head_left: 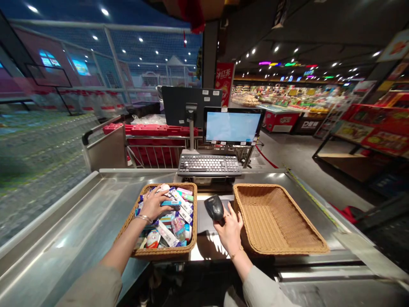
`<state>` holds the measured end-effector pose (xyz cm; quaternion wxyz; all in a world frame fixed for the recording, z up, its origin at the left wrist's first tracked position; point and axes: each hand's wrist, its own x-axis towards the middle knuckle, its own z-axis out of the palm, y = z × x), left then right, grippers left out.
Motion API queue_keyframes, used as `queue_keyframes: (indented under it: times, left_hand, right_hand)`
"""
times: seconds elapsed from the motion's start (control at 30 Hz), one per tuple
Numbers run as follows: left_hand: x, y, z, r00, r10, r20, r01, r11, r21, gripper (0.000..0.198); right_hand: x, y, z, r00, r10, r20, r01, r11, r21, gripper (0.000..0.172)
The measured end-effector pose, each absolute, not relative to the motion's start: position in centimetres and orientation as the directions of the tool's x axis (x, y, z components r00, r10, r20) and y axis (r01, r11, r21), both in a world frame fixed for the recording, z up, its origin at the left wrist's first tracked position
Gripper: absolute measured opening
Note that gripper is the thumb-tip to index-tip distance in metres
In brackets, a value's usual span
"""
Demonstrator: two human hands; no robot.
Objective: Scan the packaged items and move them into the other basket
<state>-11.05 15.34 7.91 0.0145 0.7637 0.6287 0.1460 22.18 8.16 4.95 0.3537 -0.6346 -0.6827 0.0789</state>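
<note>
My left hand [152, 204] reaches into a wicker basket [128, 234] and rests on the small boxed and wrapped packets [169, 224] heaped inside. A blue packet [171, 203] lies against its fingers, and I cannot tell whether they grip it. My right hand [229, 229] holds a black handheld barcode scanner [214, 208], its head tilted up and to the left. That hand is next to a second wicker basket [277, 221], whose woven bottom shows.
Both baskets sit on a steel checkout counter [67, 221] with raised side edges. A keyboard [209, 165] and a monitor [232, 126] stand beyond them, with a red-and-steel rack behind. Store shelves and floor lie to the right.
</note>
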Motion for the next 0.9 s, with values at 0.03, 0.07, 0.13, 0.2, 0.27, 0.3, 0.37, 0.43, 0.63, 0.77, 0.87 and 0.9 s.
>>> queue_keyframes:
  times: [0.03, 0.07, 0.13, 0.2, 0.27, 0.3, 0.37, 0.43, 0.63, 0.77, 0.87, 0.9]
  left_hand:
    - [-10.5, 15.3, 8.0, 0.166, 0.952, 0.259, 0.954, -0.221, 0.201, 0.023]
    - [-9.9, 15.3, 8.1, 0.167, 0.936, 0.311, 0.953, -0.234, 0.194, 0.021]
    - [-8.6, 15.2, 8.4, 0.159, 0.902, 0.402, 0.952, -0.248, 0.179, 0.018]
    - [-7.1, 15.2, 8.8, 0.161, 0.880, 0.448, 0.952, -0.259, 0.165, 0.021]
    - [-5.8, 15.3, 9.2, 0.179, 0.862, 0.474, 0.948, -0.279, 0.150, 0.023]
    - [-5.2, 15.3, 9.4, 0.191, 0.854, 0.484, 0.947, -0.291, 0.139, 0.025]
    - [-4.1, 15.5, 9.6, 0.205, 0.842, 0.499, 0.945, -0.304, 0.124, 0.028]
    - [-3.2, 15.7, 9.6, 0.201, 0.834, 0.514, 0.944, -0.304, 0.125, 0.028]
    - [-1.2, 16.1, 9.5, 0.196, 0.824, 0.531, 0.941, -0.310, 0.135, 0.027]
    - [0.1, 16.0, 9.9, 0.174, 0.809, 0.561, 0.946, -0.295, 0.133, 0.028]
    - [0.7, 15.8, 10.0, 0.158, 0.797, 0.582, 0.950, -0.284, 0.131, 0.028]
    - [0.9, 15.8, 10.0, 0.151, 0.793, 0.590, 0.951, -0.279, 0.131, 0.028]
  right_hand:
    - [22.2, 8.2, 5.3, 0.056, 0.923, 0.381, 0.807, 0.183, -0.562, 0.038]
    - [22.2, 8.3, 5.6, 0.061, 0.924, 0.378, 0.802, 0.180, -0.570, 0.038]
    - [22.2, 8.3, 6.4, 0.059, 0.929, 0.366, 0.791, 0.180, -0.585, 0.038]
    - [22.3, 8.3, 7.2, 0.066, 0.930, 0.360, 0.782, 0.176, -0.598, 0.038]
    - [22.4, 8.1, 8.0, 0.070, 0.928, 0.366, 0.777, 0.179, -0.603, 0.037]
    - [22.4, 8.1, 8.4, 0.062, 0.927, 0.369, 0.776, 0.187, -0.603, 0.037]
    - [22.4, 7.9, 9.1, 0.058, 0.925, 0.377, 0.775, 0.196, -0.601, 0.040]
    - [22.4, 7.7, 9.6, 0.048, 0.925, 0.376, 0.774, 0.203, -0.599, 0.041]
    - [22.2, 7.1, 9.9, 0.025, 0.931, 0.365, 0.780, 0.210, -0.589, 0.041]
    - [22.2, 6.9, 9.7, 0.018, 0.925, 0.378, 0.794, 0.217, -0.568, 0.041]
    - [22.1, 6.8, 9.6, 0.025, 0.921, 0.388, 0.811, 0.208, -0.547, 0.041]
    - [22.1, 6.7, 9.6, 0.030, 0.920, 0.391, 0.816, 0.203, -0.542, 0.042]
